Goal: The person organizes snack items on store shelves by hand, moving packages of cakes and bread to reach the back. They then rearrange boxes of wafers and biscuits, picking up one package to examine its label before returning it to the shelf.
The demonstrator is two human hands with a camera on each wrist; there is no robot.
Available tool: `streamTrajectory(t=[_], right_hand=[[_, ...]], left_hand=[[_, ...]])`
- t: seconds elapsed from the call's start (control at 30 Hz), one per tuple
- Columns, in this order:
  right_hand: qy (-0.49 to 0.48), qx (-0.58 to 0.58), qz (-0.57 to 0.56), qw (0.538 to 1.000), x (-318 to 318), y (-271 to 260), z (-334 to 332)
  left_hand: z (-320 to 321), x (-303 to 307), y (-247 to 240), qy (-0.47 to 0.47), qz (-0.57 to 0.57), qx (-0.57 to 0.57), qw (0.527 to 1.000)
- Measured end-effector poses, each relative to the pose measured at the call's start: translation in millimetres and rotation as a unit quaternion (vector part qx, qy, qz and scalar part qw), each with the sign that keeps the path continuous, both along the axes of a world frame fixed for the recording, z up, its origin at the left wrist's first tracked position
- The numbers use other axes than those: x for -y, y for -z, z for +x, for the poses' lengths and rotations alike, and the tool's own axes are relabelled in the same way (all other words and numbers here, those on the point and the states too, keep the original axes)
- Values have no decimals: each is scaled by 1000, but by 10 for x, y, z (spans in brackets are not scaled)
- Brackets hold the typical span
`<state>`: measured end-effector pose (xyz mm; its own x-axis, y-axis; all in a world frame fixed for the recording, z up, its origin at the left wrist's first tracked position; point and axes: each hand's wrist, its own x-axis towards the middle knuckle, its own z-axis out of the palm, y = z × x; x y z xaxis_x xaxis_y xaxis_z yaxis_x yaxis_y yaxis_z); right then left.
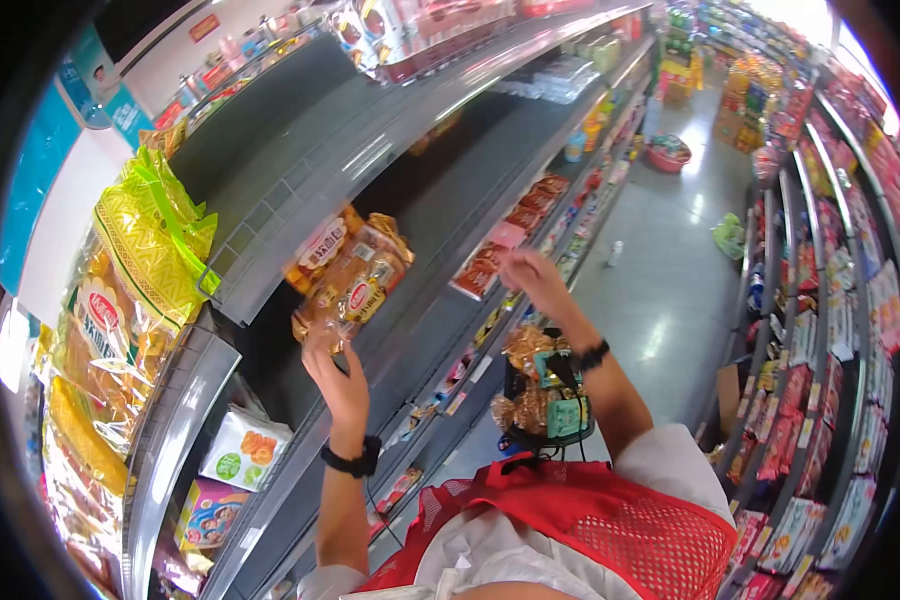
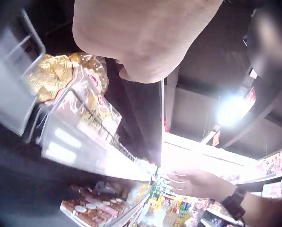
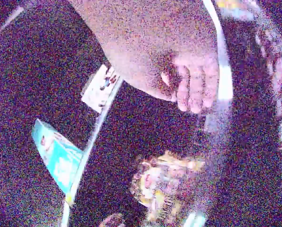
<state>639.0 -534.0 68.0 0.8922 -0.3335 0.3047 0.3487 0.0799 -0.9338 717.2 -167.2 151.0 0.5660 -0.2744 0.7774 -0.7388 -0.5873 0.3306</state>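
In the head view my left hand (image 1: 335,385) reaches to the near end of a clear bag of bread (image 1: 365,285) with a red oval label. Its fingers touch the wrapper, and the thumb stands apart. A second bread bag (image 1: 320,245) lies behind it on the dark shelf. My right hand (image 1: 537,280) is over the shelf edge beside red-brown packets (image 1: 485,265), its fingers loosely bent with nothing seen in them. The left wrist view shows my left hand (image 2: 136,38) with its fingertips hidden, and bread bags (image 2: 96,111) beyond a wire rail.
A basket with wrapped breads (image 1: 545,385) stands by my body. Tall yellow bread bags (image 1: 155,240) are on the left shelf end. Stocked shelves (image 1: 810,380) line the aisle's right side. A red basket (image 1: 668,153) and a green bag (image 1: 728,237) are on the floor (image 1: 660,300).
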Motion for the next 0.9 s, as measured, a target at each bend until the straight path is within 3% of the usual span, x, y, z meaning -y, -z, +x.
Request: streamTrajectory(t=[0.13,0.2,0.4,0.5,0.67,0.9], right_hand=[[161,-182,-47,969,-262,1008,-1474],[155,-251,26,955,-459,1177,-2229],[299,-342,70,888,-996,968,-3571],[313,-316,-2,896,-1087,798,-3994],[378,-298,-29,876,-1250,679,-4823],[444,-323,56,834,-1201,754,-5836]], left_hand=[[-736,-416,818,98,89,-30,991],[-1064,-668,1337,156,101,-120,975],[-1818,-1837,3370,154,161,-366,903],[-2318,-2391,4064,115,222,-450,857],[-2686,-2536,4709,143,302,-512,791],[-2344,-1487,4896,250,361,-474,763]])
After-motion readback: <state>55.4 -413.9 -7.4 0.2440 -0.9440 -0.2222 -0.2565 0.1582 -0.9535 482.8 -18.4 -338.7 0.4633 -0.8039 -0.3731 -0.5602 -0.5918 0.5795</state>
